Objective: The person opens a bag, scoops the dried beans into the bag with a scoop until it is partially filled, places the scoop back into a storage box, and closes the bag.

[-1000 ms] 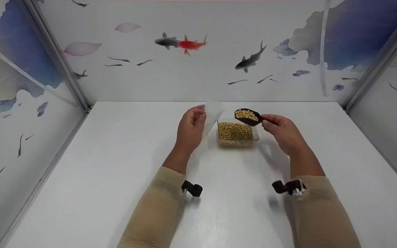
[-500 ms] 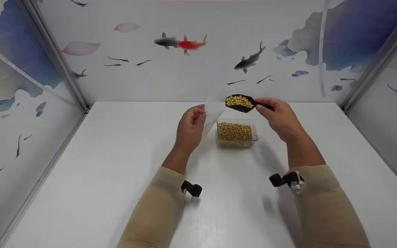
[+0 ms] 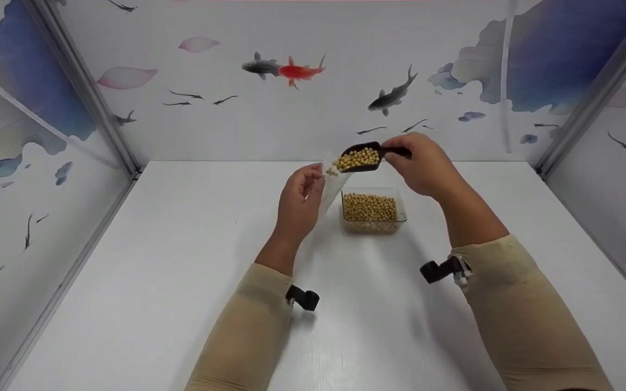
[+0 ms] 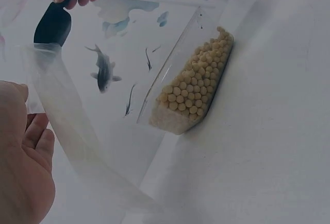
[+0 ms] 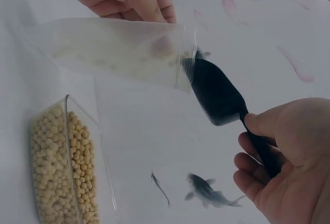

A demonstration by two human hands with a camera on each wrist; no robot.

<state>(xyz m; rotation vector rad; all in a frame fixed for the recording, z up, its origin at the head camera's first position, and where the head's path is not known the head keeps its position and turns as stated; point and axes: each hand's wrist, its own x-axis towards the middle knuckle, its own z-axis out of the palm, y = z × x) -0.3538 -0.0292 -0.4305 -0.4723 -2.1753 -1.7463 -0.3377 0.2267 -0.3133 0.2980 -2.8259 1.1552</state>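
Observation:
My left hand [image 3: 299, 202] pinches a translucent plastic bag [image 5: 113, 49] near its mouth, holding it upright above the table. With my right hand [image 3: 424, 165] I grip the handle of a black scoop [image 5: 219, 92], which bears a heap of soybeans [image 3: 361, 158]. The scoop's tip is inside the bag's mouth, and beans are sliding off it into the bag. Blurry pale beans show through the bag's wall in the right wrist view. Below the scoop stands a clear rectangular container [image 3: 401, 203] with many soybeans in it.
The container rests on a white table [image 3: 182, 260], right of the bag. A white back panel [image 3: 210, 130] printed with fish and leaves rises behind the table, and similar side panels flank it. Small black cameras sit on both sleeves.
My right hand has raised the loaded scoop from above the container and moved it left to the bag, where it now tips beans in. The left hand and bag have hardly moved.

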